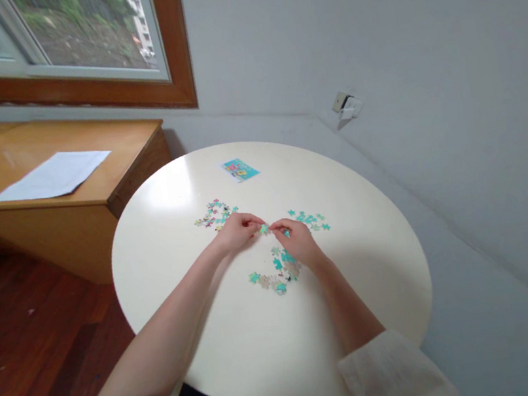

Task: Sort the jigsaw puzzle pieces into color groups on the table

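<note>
Over the middle of the white round table (pixel 165 266), my left hand (pixel 239 229) and my right hand (pixel 296 239) meet almost fingertip to fingertip. A small green puzzle piece (pixel 263 229) is pinched between them, with the fingers of both hands closed at its edges. Beside my left hand lies a loose group of mixed-colour puzzle pieces (pixel 217 213). Teal puzzle pieces (pixel 314 219) are scattered beyond my right hand. Nearer to me is another heap of teal and grey-backed pieces (pixel 279 282), partly hidden by my right hand.
A small picture card (pixel 240 169) lies toward the table's far edge. To the left stands a wooden desk (pixel 135 134) with a white sheet of paper (pixel 55 175), below a window (pixel 85 33). A wall socket with a plug (pixel 347 106) is at the right.
</note>
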{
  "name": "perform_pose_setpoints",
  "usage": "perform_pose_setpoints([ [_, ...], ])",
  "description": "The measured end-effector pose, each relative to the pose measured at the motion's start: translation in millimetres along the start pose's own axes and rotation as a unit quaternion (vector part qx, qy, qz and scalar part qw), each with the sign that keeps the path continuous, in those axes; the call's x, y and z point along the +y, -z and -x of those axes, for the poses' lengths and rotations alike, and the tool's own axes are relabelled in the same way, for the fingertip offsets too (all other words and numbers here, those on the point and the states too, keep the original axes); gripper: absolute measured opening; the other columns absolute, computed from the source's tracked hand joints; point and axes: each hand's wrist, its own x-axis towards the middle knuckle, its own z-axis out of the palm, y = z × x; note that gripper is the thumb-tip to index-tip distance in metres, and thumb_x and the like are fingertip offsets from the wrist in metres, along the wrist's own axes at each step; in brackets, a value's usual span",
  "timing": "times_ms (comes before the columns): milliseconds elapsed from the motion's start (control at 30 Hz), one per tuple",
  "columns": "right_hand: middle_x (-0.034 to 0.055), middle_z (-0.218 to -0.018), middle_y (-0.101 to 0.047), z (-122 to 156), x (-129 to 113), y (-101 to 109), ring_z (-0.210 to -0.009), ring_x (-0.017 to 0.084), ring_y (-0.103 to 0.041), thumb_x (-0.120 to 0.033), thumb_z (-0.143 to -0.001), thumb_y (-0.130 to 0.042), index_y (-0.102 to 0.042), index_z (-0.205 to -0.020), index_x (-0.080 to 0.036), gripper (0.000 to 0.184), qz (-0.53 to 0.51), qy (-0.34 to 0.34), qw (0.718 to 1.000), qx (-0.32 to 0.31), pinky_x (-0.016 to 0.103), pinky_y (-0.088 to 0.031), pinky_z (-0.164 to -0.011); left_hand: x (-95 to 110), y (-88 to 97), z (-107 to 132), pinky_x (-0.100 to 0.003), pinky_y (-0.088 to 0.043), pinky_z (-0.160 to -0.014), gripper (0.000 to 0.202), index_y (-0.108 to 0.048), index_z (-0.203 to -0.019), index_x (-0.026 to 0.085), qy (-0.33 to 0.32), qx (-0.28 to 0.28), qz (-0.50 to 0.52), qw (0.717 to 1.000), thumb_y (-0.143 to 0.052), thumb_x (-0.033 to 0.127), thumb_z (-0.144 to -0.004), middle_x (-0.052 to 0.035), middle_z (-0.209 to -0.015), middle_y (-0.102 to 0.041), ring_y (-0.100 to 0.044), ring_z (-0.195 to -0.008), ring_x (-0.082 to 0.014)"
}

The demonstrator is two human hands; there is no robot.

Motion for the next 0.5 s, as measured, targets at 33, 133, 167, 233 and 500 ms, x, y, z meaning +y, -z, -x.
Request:
perform_pose_setpoints([
  [33, 0.0026, -0.072, -0.064, 0.1, 0.0, 0.6, -0.065, 0.014, -0.056, -0.016, -0.071, -0.047, -0.065, -0.076, -0.017, 0.019, 0.011, 0.004, 1.0, -0.001, 0.027, -0.043, -0.067, 0.1, 0.0, 0.0, -0.019, -0.033, -0.048, 0.022, -0.069, -0.079, 0.009, 0.001, 0.001, -0.002, 1.0, -0.053, 0.02, -0.067, 0.0006, -0.053, -0.057, -0.045, -0.048, -0.0078],
  [133, 0.0011, -0.067, -0.06, 0.5, 0.2, 1.9, -0.062, 0.013, -0.052, -0.014, -0.07, -0.047, -0.065, -0.075, -0.017, 0.019, 0.043, 0.01, 0.999, -0.007, 0.026, -0.042, -0.065, -0.7, 0.1, -0.4, -0.019, -0.033, -0.047, 0.022, -0.069, -0.078, 0.01, 0.002, 0.003, -0.003, 1.0, -0.053, 0.019, -0.066, 0.0005, -0.053, -0.058, -0.045, -0.048, -0.0077],
  [167, 0.0009, -0.067, -0.059, 0.7, 0.2, 2.1, -0.061, 0.013, -0.051, -0.015, -0.07, -0.048, -0.065, -0.074, -0.017, 0.018, 0.049, 0.01, 0.999, -0.009, 0.026, -0.042, -0.065, -1.2, 0.1, -0.8, -0.019, -0.033, -0.047, 0.022, -0.069, -0.078, 0.01, 0.003, 0.003, -0.001, 1.0, -0.053, 0.019, -0.066, 0.0004, -0.054, -0.058, -0.045, -0.048, -0.0076],
  [233, 0.0009, -0.067, -0.058, 0.9, 0.1, 2.0, -0.06, 0.012, -0.05, -0.017, -0.072, -0.049, -0.065, -0.074, -0.017, 0.016, 0.052, 0.01, 0.999, -0.014, 0.025, -0.041, -0.063, -2.3, 0.1, -1.4, -0.018, -0.032, -0.046, 0.021, -0.068, -0.077, 0.01, 0.004, 0.002, 0.002, 1.0, -0.054, 0.019, -0.066, 0.0003, -0.054, -0.058, -0.044, -0.047, -0.0072],
  [500, 0.0007, -0.064, -0.056, 1.3, -2.8, -2.3, -0.061, 0.013, -0.049, -0.027, -0.079, -0.049, -0.062, -0.068, -0.018, 0.02, 0.045, 0.027, 0.998, -0.017, 0.024, -0.038, -0.061, -5.9, -1.5, -2.4, -0.017, -0.032, -0.046, 0.018, -0.066, -0.077, 0.01, -0.014, -0.009, 0.01, 1.0, -0.055, 0.019, -0.065, 0.0029, -0.051, -0.054, -0.044, -0.046, -0.006],
])
